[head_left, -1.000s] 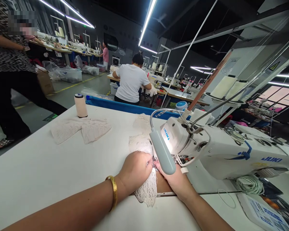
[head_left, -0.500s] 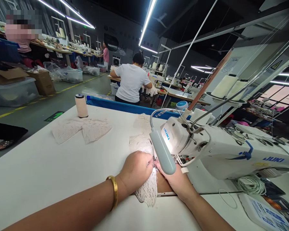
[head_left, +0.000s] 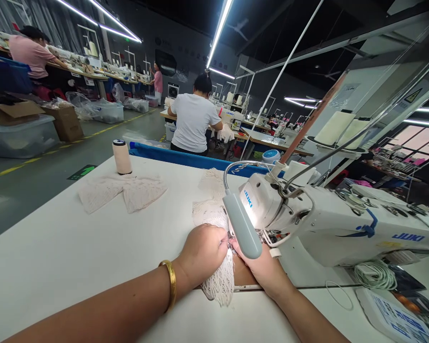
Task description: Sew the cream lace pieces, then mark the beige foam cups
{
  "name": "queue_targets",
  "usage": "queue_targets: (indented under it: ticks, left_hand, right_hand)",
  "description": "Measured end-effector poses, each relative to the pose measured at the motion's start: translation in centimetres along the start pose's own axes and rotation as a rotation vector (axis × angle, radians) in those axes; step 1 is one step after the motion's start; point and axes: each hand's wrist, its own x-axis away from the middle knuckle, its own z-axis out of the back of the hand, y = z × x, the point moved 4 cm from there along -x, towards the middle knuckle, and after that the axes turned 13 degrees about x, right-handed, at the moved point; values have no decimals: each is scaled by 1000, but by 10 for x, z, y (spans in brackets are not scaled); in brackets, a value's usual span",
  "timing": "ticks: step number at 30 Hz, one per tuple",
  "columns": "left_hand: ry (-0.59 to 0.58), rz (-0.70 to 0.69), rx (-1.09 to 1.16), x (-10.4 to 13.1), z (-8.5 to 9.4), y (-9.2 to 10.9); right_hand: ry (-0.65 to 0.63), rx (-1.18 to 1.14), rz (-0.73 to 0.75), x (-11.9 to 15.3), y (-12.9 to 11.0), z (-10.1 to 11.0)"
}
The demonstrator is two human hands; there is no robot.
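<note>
Cream lace [head_left: 218, 283] lies on the white table [head_left: 93, 267] under the head of a sewing machine [head_left: 329, 228] that reads "JUKI" in blue twice, once on its head end and again along its arm. The person's left hand [head_left: 203, 250], gold bangle [head_left: 171, 283] at the wrist, rests over the lace with its fingers curled in and pressed together on it beside the needle area. The right hand [head_left: 266, 271] reaches in from the other side, its thumb at the presser foot; a grey lamp [head_left: 243, 228] hides its other fingers, so I cannot tell whether they pinch or spread. Farther back, two lace pieces [head_left: 145, 194] lie before a peach thread cone [head_left: 122, 159]. At lower right, a white box [head_left: 393, 309] bears blue print, too slanted to read. Beyond, a co-worker in white [head_left: 195, 121] sits near another "JUKI" machine [head_left: 230, 114]. A yellow warning triangle [head_left: 413, 96] marks a pillar; a green floor sign [head_left: 82, 172] carries an arrow; the lettering on the far wall is too dim to make out.
</note>
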Motion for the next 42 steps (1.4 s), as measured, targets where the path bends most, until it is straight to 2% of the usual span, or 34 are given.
queue_targets:
  ticks: [17,42]
  left_hand:
    - [33,-53,-75,-2,-6,-11]
    - [51,-139,-133,-3,-6,-8]
  right_hand:
    - [-82,48,-15,-3,6,2]
    - [-64,67,28,-1,-3,2]
